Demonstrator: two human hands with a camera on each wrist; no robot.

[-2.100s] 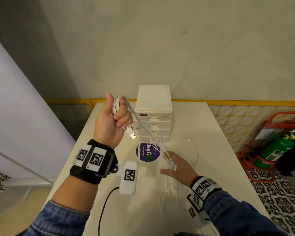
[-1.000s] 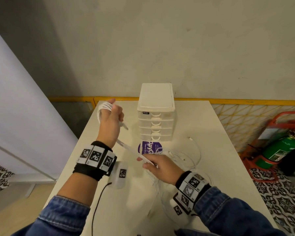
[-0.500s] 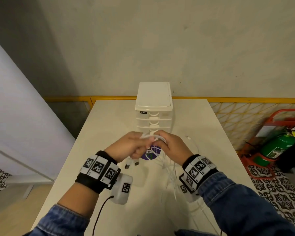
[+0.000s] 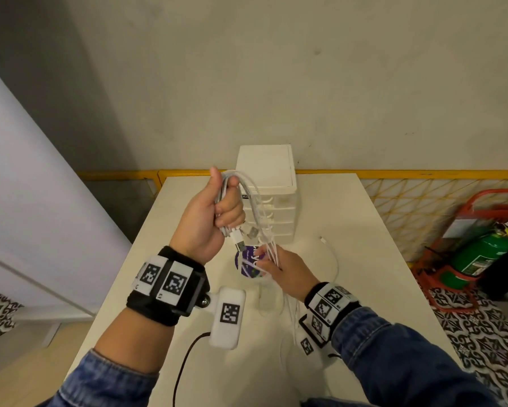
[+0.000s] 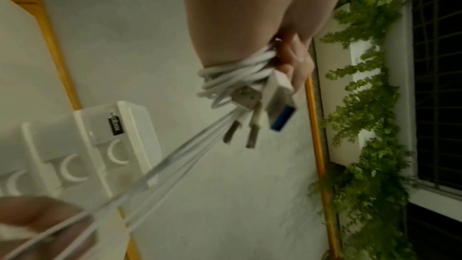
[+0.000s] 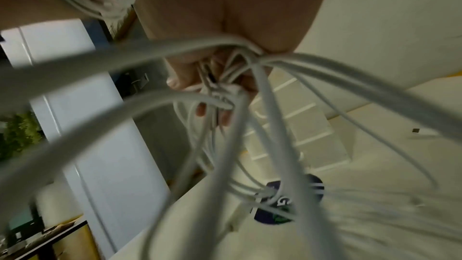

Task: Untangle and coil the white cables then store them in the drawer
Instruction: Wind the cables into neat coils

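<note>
1. Since 0.5 s ago both hands have parted: head view shows the left hand raised, fingers curled round coiled white cables before the drawer unit; the right hand pinches the trailing strands above the table
2. Left wrist: USB plugs dangle below the fist
3. Right wrist: fingers close on blurred strands
</note>
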